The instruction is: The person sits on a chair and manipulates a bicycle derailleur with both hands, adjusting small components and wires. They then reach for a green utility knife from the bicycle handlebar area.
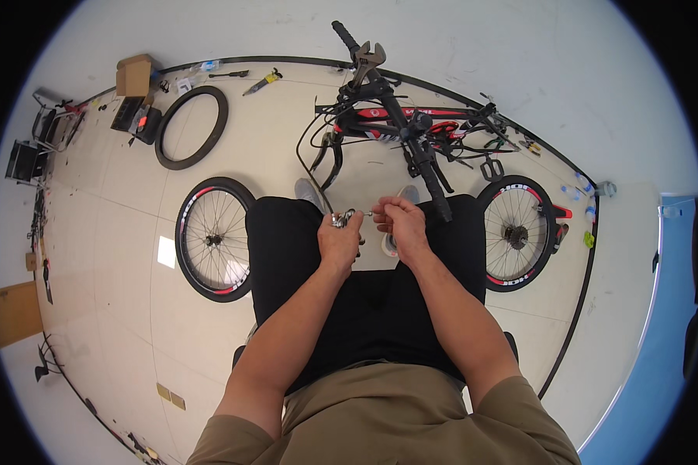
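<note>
Between my knees, my left hand (341, 242) is closed around a small silver bike mechanism (341, 219); its exact kind is too small to tell. A black cable (306, 160) runs down to it from the bike's handlebar. Just to the right, my right hand (402, 225) pinches a small thin silver piece (368, 214), whose far end reaches toward the mechanism. Whether the two touch I cannot tell. Past my hands lies the bike frame (388, 114), red and black, with its handlebar (403, 124) slanting toward my right knee.
A spoked wheel (213, 240) lies left of my legs, and another wheel with a sprocket cluster (516, 232) lies at the right. An adjustable wrench (367, 62) rests by the handlebar. Farther left are a loose tyre (163, 139) and an open cardboard box (134, 76).
</note>
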